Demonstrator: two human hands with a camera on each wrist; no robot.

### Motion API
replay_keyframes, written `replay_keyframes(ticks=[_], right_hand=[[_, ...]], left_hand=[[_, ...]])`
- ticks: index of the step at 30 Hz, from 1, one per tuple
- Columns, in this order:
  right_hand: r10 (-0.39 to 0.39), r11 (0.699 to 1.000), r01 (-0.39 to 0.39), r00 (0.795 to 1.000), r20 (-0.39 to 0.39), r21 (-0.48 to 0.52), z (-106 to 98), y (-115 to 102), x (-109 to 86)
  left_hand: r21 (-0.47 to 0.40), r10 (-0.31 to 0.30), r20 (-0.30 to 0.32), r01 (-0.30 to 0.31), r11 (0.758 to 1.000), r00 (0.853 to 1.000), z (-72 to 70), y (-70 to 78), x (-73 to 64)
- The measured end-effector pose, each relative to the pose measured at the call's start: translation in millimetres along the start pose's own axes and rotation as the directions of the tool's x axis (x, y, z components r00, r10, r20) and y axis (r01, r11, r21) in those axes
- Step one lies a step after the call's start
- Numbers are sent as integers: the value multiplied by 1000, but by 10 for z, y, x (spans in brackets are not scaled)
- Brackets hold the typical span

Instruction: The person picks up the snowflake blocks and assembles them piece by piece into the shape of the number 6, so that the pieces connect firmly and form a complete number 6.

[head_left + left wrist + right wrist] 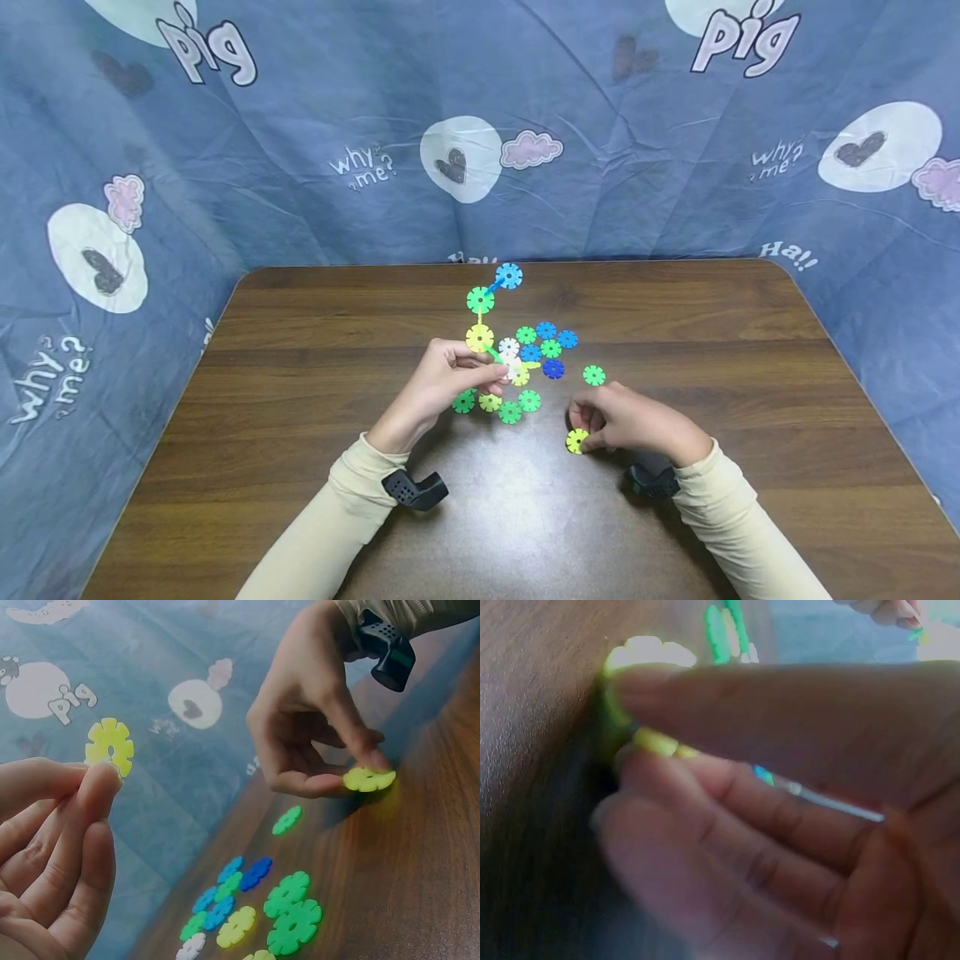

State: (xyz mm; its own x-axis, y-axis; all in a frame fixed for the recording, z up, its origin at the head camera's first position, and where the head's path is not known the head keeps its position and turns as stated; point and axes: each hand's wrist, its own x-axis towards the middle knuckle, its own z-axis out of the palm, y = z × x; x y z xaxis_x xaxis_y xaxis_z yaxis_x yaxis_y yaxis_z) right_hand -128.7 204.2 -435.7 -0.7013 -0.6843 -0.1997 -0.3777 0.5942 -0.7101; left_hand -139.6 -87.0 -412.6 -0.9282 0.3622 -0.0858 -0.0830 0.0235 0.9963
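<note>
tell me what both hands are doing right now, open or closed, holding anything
Left hand: closed, holding a chain of joined discs.
Right hand: closed, pinching a yellow disc.

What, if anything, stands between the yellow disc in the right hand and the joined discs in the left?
Nothing visible: in the left wrist view, open space separates the yellow disc in the right hand from the joined discs in the left hand. Loose discs lie on the table.
</note>
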Motion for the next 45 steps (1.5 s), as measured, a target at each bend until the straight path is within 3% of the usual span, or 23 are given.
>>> replay_keyframes(ticks=[5, 7, 11, 14, 15, 27, 34, 41, 45], right_hand=[[-12, 992, 30, 989, -147, 121, -53, -12, 7], [-4, 982, 49, 971, -240, 183, -89, -46, 10], [36, 931, 111, 920, -390, 347, -159, -144, 28], [62, 896, 150, 890, -452, 419, -202, -214, 63], [63, 896, 157, 881, -470, 415, -213, -231, 77], [75, 894, 175, 850, -522, 413, -198, -335, 151], [50, 909, 191, 833, -552, 371, -148, -350, 177], [55, 889, 217, 822, -567, 402, -97, -378, 202], [66, 875, 240, 802, -594, 421, -65, -397, 216]], left_hand=[[4, 2, -1, -2, 1000, 1000, 0, -2, 5], [5, 4, 0, -4, 1000, 1000, 1, 0, 5], [4, 10, -3, -10, 1000, 1000, 1, 1, 8], [2, 10, -9, -10, 1000, 1000, -1, 1, 7], [0, 9, -11, -9, 1000, 1000, -1, 1, 5], [-22, 18, -2, -18, 1000, 1000, 25, 42, -21], [-3, 11, -5, -11, 1000, 1000, 15, 28, -18], [24, 26, -8, -26, 999, 1000, -7, 33, -11], [25, 31, -15, -31, 999, 999, -5, 33, -10]])
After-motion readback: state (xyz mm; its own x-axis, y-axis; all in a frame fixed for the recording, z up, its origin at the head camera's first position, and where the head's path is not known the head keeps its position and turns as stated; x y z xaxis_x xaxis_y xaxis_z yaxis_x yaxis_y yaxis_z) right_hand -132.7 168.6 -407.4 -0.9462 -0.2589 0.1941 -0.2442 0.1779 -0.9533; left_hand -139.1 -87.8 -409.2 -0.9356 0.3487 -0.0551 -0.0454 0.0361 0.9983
